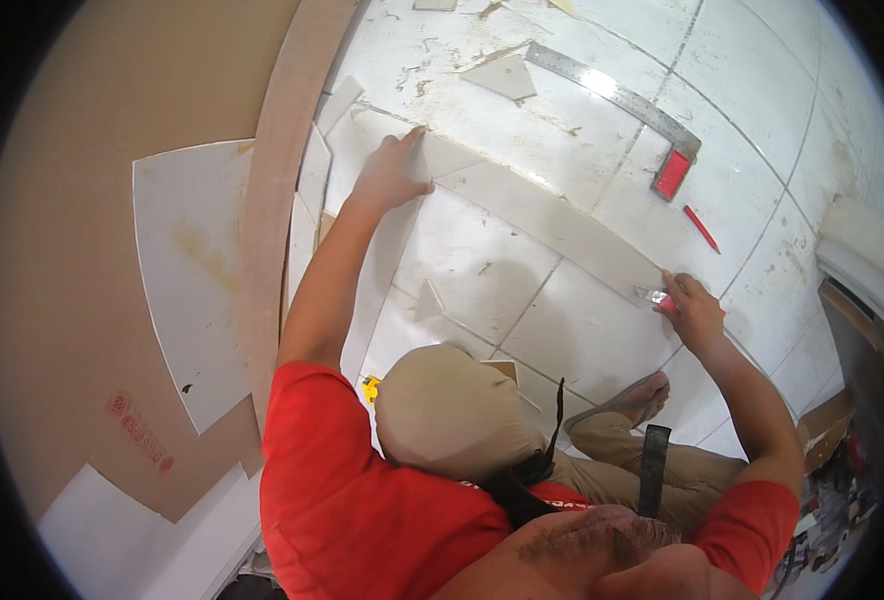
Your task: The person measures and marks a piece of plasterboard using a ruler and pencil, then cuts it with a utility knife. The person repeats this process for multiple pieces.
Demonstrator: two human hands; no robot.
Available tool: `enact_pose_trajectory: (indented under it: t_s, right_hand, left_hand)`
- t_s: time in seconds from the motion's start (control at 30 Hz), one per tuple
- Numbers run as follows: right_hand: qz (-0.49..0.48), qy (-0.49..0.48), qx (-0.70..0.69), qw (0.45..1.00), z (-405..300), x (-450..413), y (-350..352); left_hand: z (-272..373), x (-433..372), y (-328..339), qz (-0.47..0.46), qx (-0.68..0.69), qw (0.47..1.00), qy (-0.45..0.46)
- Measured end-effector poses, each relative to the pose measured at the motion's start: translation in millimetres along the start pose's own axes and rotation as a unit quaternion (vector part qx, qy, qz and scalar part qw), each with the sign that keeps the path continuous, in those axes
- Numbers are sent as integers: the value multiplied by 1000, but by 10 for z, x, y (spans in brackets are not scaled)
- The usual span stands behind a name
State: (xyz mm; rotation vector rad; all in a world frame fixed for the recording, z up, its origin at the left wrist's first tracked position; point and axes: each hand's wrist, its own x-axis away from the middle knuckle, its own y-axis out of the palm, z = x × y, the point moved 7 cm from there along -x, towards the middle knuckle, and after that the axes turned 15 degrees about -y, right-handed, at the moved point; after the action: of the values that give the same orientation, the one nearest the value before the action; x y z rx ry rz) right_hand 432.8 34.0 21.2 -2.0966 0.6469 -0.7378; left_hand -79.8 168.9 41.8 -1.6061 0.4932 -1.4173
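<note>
A long pale board strip (554, 214) lies slantwise across the tiled floor before me. My left hand (389, 172) spans its far left end, thumb at the near edge and index finger at the far edge. A diagonal line crosses the strip beside that hand; whether it is a seam or a mark, I cannot tell. At the strip's right end, my right hand (692, 306) grips a red utility knife (667, 302), its metal blade extended over the board. Another pale strip (386, 259) runs towards me, partly behind my left forearm.
Beyond the strip lie a try square (614, 86) with a red handle, a red pencil (702, 229) and a board offcut (503, 77). Large brown sheets (172, 67) stretch along the left. A yellow tape measure (370, 390) sits by my knee; a cardboard box (824, 431) stands right.
</note>
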Motion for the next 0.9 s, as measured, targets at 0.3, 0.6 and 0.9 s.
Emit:
enact_pose_trajectory:
  t_s: [0.3,0.6,0.9]
  right_hand:
    - [14,-7,-12,1000,2,-11,-17]
    - [19,10,4,1000,14,-7,-16]
    - [9,5,11,1000,-4,-30,7]
  left_hand:
    - [-40,1,6,-7,-5,1000,-11]
    - [-94,-78,-21,1,43,999,-21]
    - [-209,-55,27,12,-5,1000,-25]
